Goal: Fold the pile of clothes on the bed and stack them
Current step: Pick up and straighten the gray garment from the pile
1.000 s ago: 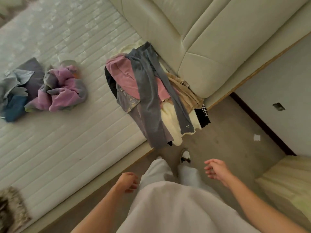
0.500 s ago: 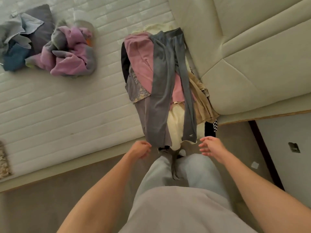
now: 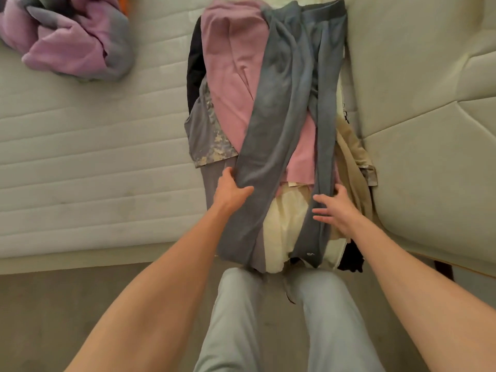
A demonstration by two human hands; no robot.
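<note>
A: Grey fleece is what we have on top: the grey sweatpants [image 3: 281, 124] lie lengthwise over the pile of clothes [image 3: 236, 108], waistband at the far end, both legs running back toward us and hanging over the near edge of the bed [image 3: 94, 157]

B: And our hands? We see the left hand [image 3: 230, 189] at the outer side of the left trouser leg, thumb over the cloth and fingers curled under its edge, so it grips that leg

A: Agreed. Our right hand [image 3: 335, 208] is at the other leg, fingers spread and nearly straight; they lie against the fabric but are not closed round it, so it holds nothing

B: Under the sweatpants we can pick out a pink garment [image 3: 230, 76], a patterned grey piece [image 3: 209, 138] at the left side, something black [image 3: 194, 65] behind that, a cream garment [image 3: 281, 224] between the two trouser legs, and a tan one [image 3: 354, 167] at the right

A: The whole pile sits on the quilted mattress just beside the padded cream headboard [image 3: 416, 103], touching it along the right side

B: Well apart, at the far left, we have a crumpled lilac and grey garment [image 3: 69, 41] lying on the mattress

A: Our own legs in pale trousers [image 3: 268, 318] stand on the floor [image 3: 80, 304] right against the bed edge, below the hanging trouser cuffs
</note>
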